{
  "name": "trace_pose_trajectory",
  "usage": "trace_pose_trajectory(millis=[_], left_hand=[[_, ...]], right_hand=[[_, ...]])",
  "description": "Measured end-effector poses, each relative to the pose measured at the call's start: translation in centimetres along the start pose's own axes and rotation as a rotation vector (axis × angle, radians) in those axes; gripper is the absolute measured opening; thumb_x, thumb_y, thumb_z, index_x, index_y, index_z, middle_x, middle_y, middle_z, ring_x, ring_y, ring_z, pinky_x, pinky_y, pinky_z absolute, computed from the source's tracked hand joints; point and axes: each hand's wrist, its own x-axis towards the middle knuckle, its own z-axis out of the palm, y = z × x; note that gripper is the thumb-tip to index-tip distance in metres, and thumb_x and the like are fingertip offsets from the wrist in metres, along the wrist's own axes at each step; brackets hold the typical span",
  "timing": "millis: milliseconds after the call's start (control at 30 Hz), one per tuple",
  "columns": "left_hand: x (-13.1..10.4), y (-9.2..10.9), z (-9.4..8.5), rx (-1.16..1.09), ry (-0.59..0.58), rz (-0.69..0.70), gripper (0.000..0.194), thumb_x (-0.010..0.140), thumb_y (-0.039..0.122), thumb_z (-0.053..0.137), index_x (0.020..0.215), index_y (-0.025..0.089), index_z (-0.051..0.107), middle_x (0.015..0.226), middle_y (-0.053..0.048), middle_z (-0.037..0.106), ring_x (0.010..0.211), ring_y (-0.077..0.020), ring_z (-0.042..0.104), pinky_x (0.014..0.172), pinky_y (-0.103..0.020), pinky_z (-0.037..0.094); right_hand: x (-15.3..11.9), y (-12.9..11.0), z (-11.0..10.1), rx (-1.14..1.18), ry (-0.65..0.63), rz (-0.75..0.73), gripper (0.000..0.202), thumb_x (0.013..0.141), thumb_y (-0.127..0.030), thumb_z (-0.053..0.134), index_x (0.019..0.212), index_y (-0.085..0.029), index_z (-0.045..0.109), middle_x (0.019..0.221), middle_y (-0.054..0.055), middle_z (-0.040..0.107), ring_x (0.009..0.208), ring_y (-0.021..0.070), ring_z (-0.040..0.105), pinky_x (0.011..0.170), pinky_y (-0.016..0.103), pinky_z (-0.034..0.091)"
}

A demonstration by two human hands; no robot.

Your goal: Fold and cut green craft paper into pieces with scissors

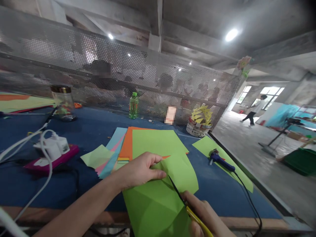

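Note:
A green sheet of paper (158,204) hangs partly over the front edge of the table, and its far part curls up. My left hand (142,169) pinches this sheet between thumb and fingers near the cut. From the right, my right hand (203,210) grips scissors (195,219) with yellow handles. Their dark blades lie in the sheet, just right of my left thumb. Behind my hands is a stack of coloured paper, with a light green sheet (158,140) above an orange sheet (125,143). Blue and pink sheets stick out at its left.
On the right, a blue glue gun (222,161) lies on a green sheet, its cord trailing off the front. A basket (197,128) with yellow paper pieces, a green bottle (133,107) and a jar (65,105) stand along the mesh panel. A magenta power strip (71,152) with white cables sits left.

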Motion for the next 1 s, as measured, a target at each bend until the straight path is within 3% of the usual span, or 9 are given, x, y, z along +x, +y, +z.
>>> trace_pose_trajectory(millis=[467,667,1000], left_hand=[[-0.1,0.4,0.3,0.002,-0.034,-0.006,0.037,0.081,0.036,0.070,0.115,0.021,0.069,0.111,-0.005,0.074,0.100,-0.0270,0.070,0.079,-0.030,0.053],[-0.2,-0.1,-0.2,0.143,0.095,-0.083,0.044,0.080,0.051,0.068,0.105,0.015,0.070,0.106,-0.009,0.075,0.097,-0.0312,0.069,0.077,-0.032,0.052],[0.0,-0.2,-0.1,0.066,0.111,-0.071,0.046,0.077,0.053,0.069,0.105,0.016,0.072,0.099,-0.009,0.076,0.087,-0.0261,0.071,0.070,-0.029,0.052]], right_hand=[[-0.4,1.4,0.7,-0.073,0.064,0.085,0.064,0.081,-0.079,0.044,0.093,-0.017,0.053,0.059,-0.005,0.037,0.055,0.0104,0.028,0.048,0.025,0.022],[-0.2,2.4,0.7,-0.091,0.069,0.071,0.070,0.079,-0.083,0.042,0.096,-0.016,0.051,0.060,-0.005,0.040,0.055,0.0094,0.030,0.048,0.024,0.023],[0.3,1.6,1.0,-0.081,0.070,-0.042,0.057,0.088,-0.071,0.039,0.101,-0.016,0.051,0.061,-0.005,0.039,0.054,0.0099,0.030,0.049,0.023,0.024]])
